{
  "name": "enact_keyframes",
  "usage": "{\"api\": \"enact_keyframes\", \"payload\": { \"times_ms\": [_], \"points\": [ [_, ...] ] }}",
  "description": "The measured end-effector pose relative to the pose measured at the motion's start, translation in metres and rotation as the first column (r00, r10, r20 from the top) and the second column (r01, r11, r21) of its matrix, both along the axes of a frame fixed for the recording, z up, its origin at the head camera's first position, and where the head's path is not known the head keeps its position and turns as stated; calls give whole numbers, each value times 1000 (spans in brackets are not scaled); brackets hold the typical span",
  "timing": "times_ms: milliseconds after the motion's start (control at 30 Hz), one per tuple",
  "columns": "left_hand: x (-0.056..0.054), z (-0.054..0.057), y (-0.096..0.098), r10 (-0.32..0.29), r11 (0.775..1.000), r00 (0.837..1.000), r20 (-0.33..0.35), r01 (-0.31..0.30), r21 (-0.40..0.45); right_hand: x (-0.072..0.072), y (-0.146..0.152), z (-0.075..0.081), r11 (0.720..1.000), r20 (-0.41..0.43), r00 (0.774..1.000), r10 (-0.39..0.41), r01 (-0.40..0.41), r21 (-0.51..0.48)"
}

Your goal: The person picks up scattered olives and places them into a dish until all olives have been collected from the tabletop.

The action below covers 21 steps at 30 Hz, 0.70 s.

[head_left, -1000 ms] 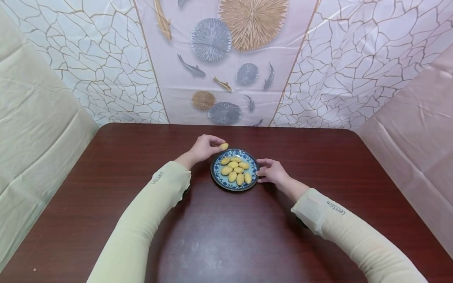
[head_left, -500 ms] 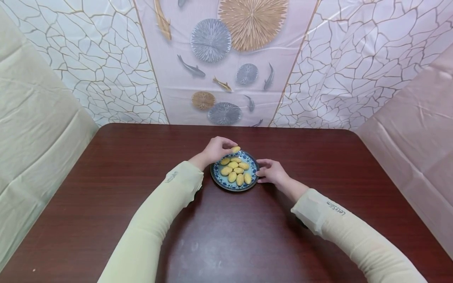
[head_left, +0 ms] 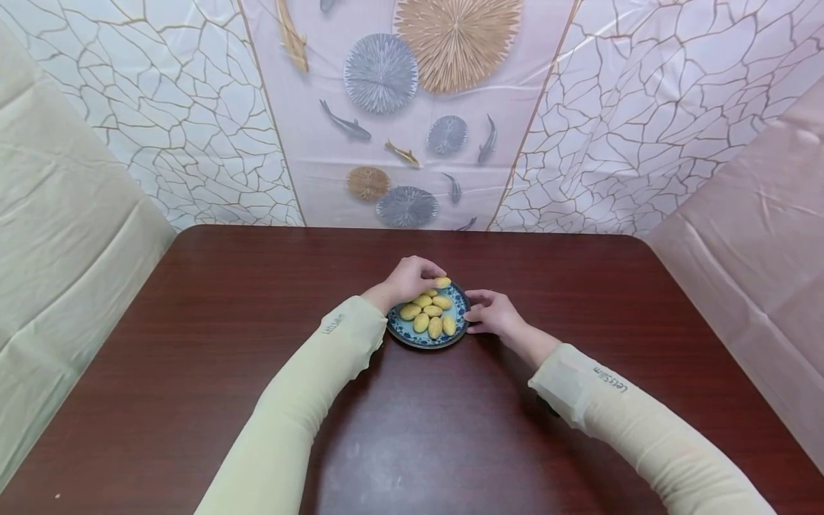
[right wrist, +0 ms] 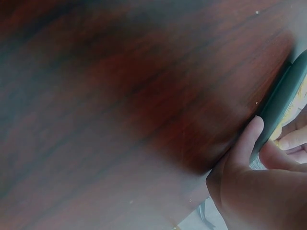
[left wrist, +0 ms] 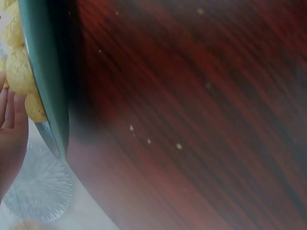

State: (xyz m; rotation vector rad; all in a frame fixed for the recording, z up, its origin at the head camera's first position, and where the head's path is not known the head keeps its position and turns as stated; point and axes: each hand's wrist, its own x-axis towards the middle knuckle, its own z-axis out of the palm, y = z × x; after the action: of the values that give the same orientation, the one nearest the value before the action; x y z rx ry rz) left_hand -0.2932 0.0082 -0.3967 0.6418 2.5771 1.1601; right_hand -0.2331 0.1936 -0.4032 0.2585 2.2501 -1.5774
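Observation:
My left hand (head_left: 409, 279) pinches a small yellow oval piece (head_left: 443, 282) between thumb and fingertips, over the far right part of a round blue-and-white patterned plate (head_left: 425, 341). Several similar yellow ovals (head_left: 420, 323), potato-like in shape, lie in the middle of the plate. At the plate's right side my right hand (head_left: 498, 316) grips the rim. The right wrist view shows the right thumb (right wrist: 254, 127) against the dark green outer side and fingers over the edge. In the left wrist view, yellow pieces (left wrist: 19, 72) rise above the rim; the plate's far left is hidden behind the left hand.
The plate stands on a dark red-brown wooden table (head_left: 380, 429), towards its far edge. Behind rises a patterned cloth backdrop (head_left: 405, 129) with fish and round motifs. Pale cloth hangs at the left (head_left: 64, 236) and right (head_left: 740, 214). Long cream sleeves cover both arms.
My left hand has moved right and slightly nearer with the yellow piece, from beyond the plate's far left rim to over its far right part. My right hand stays at the rim.

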Motion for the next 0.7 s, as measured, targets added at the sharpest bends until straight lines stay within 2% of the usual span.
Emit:
{"api": "enact_keyframes", "payload": {
  "times_ms": [200,333,467,700],
  "points": [
    [1,-2,5,-79,995,997,12,79,-53,0,0,0,1000,-6,1000,3,-3,-11],
    [2,-1,7,-98,992,995,-2,98,-77,0,-1,0,1000,-11,1000,3,-3,-13],
    [3,-1,8,-95,992,995,-18,93,-89,0,-2,-1,1000,-16,1000,5,-6,-25],
    [1,-2,2,-48,995,997,-58,43,-84,0,-2,0,1000,-14,1000,11,-11,-22]
  ]
}}
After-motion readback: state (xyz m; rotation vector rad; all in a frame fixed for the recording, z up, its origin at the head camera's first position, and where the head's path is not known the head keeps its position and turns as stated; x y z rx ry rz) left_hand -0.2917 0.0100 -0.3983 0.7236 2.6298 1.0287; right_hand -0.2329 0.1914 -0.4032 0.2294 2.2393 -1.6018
